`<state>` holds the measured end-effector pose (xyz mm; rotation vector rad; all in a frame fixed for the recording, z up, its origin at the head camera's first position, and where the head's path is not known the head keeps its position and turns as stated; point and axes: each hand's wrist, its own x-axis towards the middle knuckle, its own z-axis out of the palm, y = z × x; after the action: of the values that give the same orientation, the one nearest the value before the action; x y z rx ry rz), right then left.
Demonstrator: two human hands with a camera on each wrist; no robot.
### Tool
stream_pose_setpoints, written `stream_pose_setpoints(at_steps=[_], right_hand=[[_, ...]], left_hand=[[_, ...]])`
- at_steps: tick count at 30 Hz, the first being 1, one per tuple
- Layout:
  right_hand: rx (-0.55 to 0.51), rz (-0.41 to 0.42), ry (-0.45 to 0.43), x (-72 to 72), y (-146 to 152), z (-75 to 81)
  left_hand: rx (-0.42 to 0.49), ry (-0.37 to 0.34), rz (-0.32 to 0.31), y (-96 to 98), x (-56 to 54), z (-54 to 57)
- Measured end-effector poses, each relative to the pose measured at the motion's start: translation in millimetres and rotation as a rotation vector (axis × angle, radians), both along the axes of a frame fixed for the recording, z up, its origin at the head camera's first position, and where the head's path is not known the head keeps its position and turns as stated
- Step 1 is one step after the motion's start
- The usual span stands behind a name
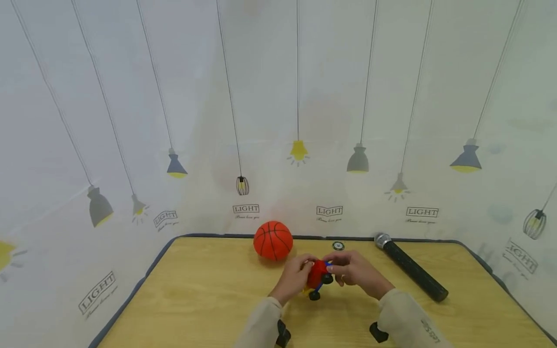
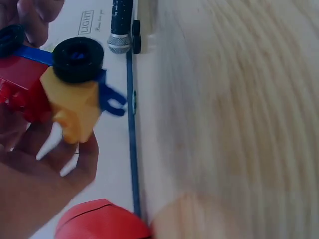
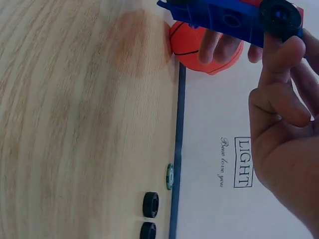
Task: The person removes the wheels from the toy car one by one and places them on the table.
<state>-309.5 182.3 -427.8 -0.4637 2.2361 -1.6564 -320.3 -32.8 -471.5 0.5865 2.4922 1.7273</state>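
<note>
A small toy car of building blocks is held up over the table between both hands. It has a blue chassis, a red block, a yellow block and black wheels. My left hand grips it from the left, fingers round the coloured blocks. From the right, my right hand pinches the car at its blue chassis, with the fingertips by a wheel. In the right wrist view, part of the car runs out of the frame.
Behind the car, a red basketball sits near the back edge of the wooden table. A round chip lies at that edge, with two loose black wheels near it. A black microphone lies to the right.
</note>
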Motion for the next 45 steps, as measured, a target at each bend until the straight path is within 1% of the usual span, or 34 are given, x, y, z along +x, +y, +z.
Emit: stream_pose_setpoints(at_steps=[3, 5, 6, 8, 10, 13, 15, 17, 20, 22, 25, 28, 35, 41, 45], right_hand=[[-0.048, 0.005, -0.058, 0.3, 2.4, -4.4], [-0.069, 0.002, -0.089, 1.8, 4.2, -6.9], [-0.076, 0.001, -0.099, 2.6, 4.9, -7.8], [-0.088, 0.006, -0.111, 4.0, 4.9, -8.7], [-0.089, 0.007, -0.100, 5.2, 3.6, -9.1], [-0.093, -0.036, -0.053, 5.3, -0.2, -9.1], [-0.087, -0.080, 0.000, 5.4, -2.2, -9.4], [-0.077, -0.119, 0.062, 5.9, -4.6, -11.1], [-0.074, -0.145, 0.149, 7.9, -7.8, -16.0], [-0.083, -0.160, 0.209, 9.7, -10.9, -19.7], [-0.110, -0.205, 0.252, 13.3, -17.2, -22.9], [-0.130, -0.243, 0.259, 15.2, -22.7, -23.3], [-0.149, -0.284, 0.250, 14.5, -32.3, -22.8], [-0.140, -0.310, 0.269, 14.3, -35.1, -24.9], [-0.132, -0.318, 0.281, 12.2, -34.4, -28.8]], left_hand=[[0.145, -0.159, -0.097, -0.2, 1.3, -5.3], [0.204, -0.259, -0.169, 0.3, 2.9, -8.0], [0.223, -0.297, -0.203, 0.8, 3.8, -8.8], [0.246, -0.343, -0.246, 2.3, 5.4, -9.4], [0.277, -0.369, -0.256, 4.1, 6.5, -9.1], [0.319, -0.363, -0.220, 6.7, 5.9, -6.2], [0.348, -0.357, -0.196, 8.5, 4.6, -3.7], [0.380, -0.361, -0.189, 9.7, 3.8, -1.3], [0.425, -0.392, -0.170, 10.7, 5.4, 0.4], [0.455, -0.414, -0.159, 11.2, 6.0, -0.6], [0.502, -0.441, -0.148, 11.7, 6.4, -2.9], [0.542, -0.447, -0.151, 11.9, 5.5, -4.6], [0.557, -0.396, -0.165, 11.2, 4.8, -4.0], [0.565, -0.355, -0.138, 14.4, 2.2, -7.1], [0.567, -0.367, -0.115, 14.9, 0.4, -11.7]])
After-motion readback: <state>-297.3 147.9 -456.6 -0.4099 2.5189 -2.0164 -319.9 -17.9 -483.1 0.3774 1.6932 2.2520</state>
